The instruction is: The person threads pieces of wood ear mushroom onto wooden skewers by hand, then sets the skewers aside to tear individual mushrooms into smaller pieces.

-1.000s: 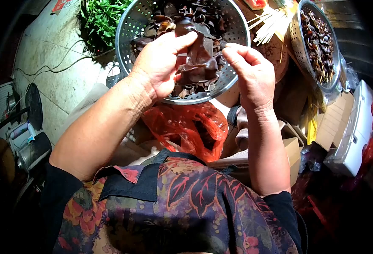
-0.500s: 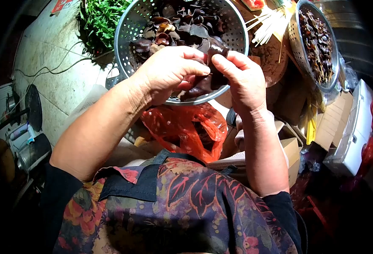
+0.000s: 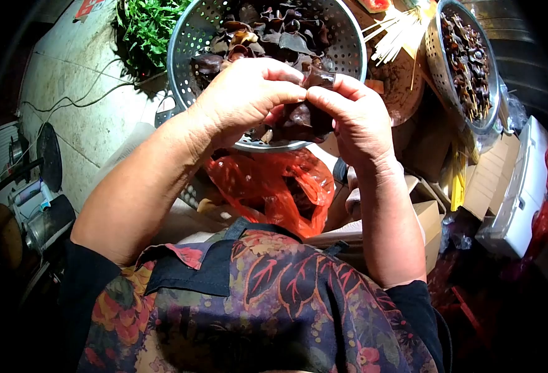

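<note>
My left hand (image 3: 243, 93) and my right hand (image 3: 360, 118) meet over the near side of a metal colander (image 3: 183, 43). Between their pinched fingertips is a dark brown wood ear mushroom (image 3: 319, 77), its edge sticking up above the thumbs. More dark, glossy mushroom hangs below the fingers. The colander holds a heap of loose wood ear pieces (image 3: 268, 37), brown to nearly black. Both hands are closed, thumbs against index fingers, and the left fingertips partly hide the mushroom.
Thin bamboo sticks (image 3: 393, 42) lie right of the colander on a round brown surface (image 3: 404, 102). A second colander (image 3: 434, 50) holds skewered wood ear (image 3: 466, 68). Green leaves (image 3: 146, 37) sit at upper left, a red plastic bag (image 3: 249, 186) below, a white foam box (image 3: 513, 193) at right.
My thumbs have come together at the mushroom, where a small gap showed before. The mushroom's upper edge has tilted and folded over, and the left hand has shifted slightly upward.
</note>
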`<control>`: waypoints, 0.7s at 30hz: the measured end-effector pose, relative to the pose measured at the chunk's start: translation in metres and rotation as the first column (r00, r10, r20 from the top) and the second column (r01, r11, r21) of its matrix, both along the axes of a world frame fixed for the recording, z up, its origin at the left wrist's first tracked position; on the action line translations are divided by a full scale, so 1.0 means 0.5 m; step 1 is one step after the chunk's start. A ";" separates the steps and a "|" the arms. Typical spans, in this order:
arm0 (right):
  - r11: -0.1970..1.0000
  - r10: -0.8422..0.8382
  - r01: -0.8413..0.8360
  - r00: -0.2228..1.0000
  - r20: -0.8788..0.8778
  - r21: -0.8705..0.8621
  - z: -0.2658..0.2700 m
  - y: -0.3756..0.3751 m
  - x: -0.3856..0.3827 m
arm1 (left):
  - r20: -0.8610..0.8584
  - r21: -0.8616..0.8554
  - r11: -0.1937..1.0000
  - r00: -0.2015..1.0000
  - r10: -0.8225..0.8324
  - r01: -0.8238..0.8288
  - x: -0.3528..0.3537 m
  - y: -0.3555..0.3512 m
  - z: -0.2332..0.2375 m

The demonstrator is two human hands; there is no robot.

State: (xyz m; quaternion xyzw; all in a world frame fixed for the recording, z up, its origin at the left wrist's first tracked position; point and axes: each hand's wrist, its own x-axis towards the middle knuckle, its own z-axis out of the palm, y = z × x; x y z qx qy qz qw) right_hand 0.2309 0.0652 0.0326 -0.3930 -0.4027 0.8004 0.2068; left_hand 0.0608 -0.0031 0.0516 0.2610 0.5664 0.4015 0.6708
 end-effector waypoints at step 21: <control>0.854 -0.117 0.092 0.993 0.016 0.513 0.009 -0.045 -0.019 | 0.503 -0.172 0.870 0.718 0.481 -0.463 0.068 -0.013 -0.061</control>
